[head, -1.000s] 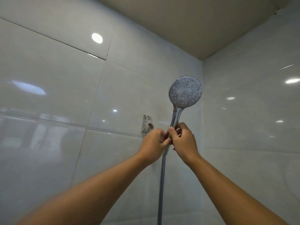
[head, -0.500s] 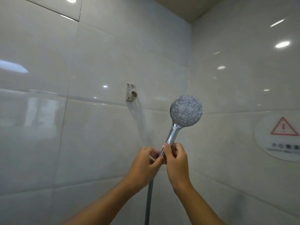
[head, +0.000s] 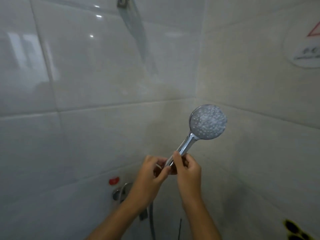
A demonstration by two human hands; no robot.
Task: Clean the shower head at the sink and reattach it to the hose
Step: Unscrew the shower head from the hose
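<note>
The chrome shower head (head: 207, 122) tilts up to the right in front of the tiled corner, its round spray face toward me. My right hand (head: 187, 172) grips the lower end of its handle (head: 185, 146). My left hand (head: 152, 172) pinches the joint at the bottom of the handle, just left of the right hand. The grey hose (head: 152, 222) hangs down below the hands; its upper end is hidden behind my left wrist.
The wall bracket (head: 122, 1) sits at the top edge. A chrome tap fitting (head: 121, 192) with a red marker (head: 114, 180) is on the wall left of my left forearm. A round warning sticker (head: 304, 47) is on the right wall.
Both hands have brought the shower head down and away from the wall bracket, and my view has dropped, so the tap fitting now shows. The head tilts more to the right.
</note>
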